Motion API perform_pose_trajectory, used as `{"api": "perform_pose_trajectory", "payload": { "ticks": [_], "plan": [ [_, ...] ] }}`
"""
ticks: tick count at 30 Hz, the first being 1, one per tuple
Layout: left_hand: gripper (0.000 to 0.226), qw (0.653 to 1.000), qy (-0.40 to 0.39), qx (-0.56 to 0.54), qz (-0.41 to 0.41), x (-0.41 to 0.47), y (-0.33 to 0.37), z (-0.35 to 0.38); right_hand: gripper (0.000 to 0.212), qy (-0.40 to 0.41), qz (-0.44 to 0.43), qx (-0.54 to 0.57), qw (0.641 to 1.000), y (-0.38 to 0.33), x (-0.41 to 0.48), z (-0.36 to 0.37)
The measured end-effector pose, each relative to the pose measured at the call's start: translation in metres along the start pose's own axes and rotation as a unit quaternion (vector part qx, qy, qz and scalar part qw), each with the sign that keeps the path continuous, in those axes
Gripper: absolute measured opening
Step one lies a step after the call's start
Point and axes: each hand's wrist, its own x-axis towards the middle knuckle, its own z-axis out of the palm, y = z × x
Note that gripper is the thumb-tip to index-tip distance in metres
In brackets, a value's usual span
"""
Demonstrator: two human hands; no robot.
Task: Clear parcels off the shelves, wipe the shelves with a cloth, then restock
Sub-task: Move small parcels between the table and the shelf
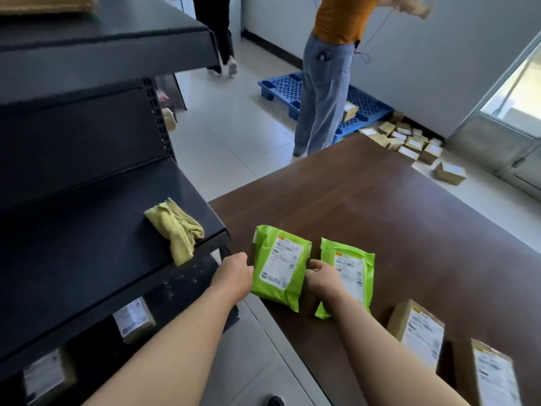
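Two steps look done, clearing and wiping, since the cloth (175, 227) lies on the bare shelf (87, 253), and restocking is left: on the worktop (380, 206) the left hand (234, 273) grips the left green parcel (281, 262) and the right hand (322, 278), seemingly, pinches the right green parcel (357, 268).

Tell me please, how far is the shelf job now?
Looks done: the middle shelf holds only the cloth, set down. In hand: the left hand grips the left green parcel, the right hand the right green parcel, on the table. Left: these and two brown boxes probably need shelving.
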Motion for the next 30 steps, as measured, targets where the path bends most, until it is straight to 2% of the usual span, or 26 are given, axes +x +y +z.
{"api": "perform_pose_trajectory", "payload": {
  "ticks": [4, 7, 17, 20, 22, 25, 27, 30],
  "plan": [
    [0.034, 0.999, -0.036, -0.010, -0.034, 0.014, 0.010, 0.027, 0.052, -0.032, 0.017, 0.005, 0.999, 0.009, 0.014, 0.010],
    [0.020, 0.998, -0.043, -0.029, -0.047, 0.025, 0.013, 0.044, 0.061, -0.057, 0.026, 0.019, 0.998, 0.011, 0.021, 0.022],
    [0.032, 0.991, 0.018, -0.102, -0.085, 0.031, 0.031, 0.057, 0.057, -0.035, -0.001, 0.056, 0.998, 0.015, 0.020, 0.022],
    [0.029, 0.990, 0.043, -0.111, -0.077, 0.028, 0.039, 0.053, 0.055, -0.024, -0.022, 0.055, 0.998, 0.013, 0.014, 0.012],
    [0.026, 0.984, 0.034, -0.158, -0.071, 0.025, 0.044, 0.049, 0.054, -0.024, -0.039, 0.049, 0.998, 0.011, 0.010, 0.004],
    [0.013, 0.975, 0.028, -0.206, -0.072, 0.018, 0.047, 0.047, 0.052, -0.012, -0.072, 0.004, 0.997, 0.014, 0.004, -0.011],
    [0.012, 0.972, 0.037, -0.220, -0.075, 0.013, 0.049, 0.047, 0.052, 0.019, -0.085, -0.049, 0.995, 0.024, 0.004, -0.024],
    [0.012, 0.965, 0.053, -0.241, -0.087, 0.009, 0.049, 0.047, 0.056, 0.091, -0.041, -0.121, 0.988, 0.046, 0.007, -0.043]
  ]
}}
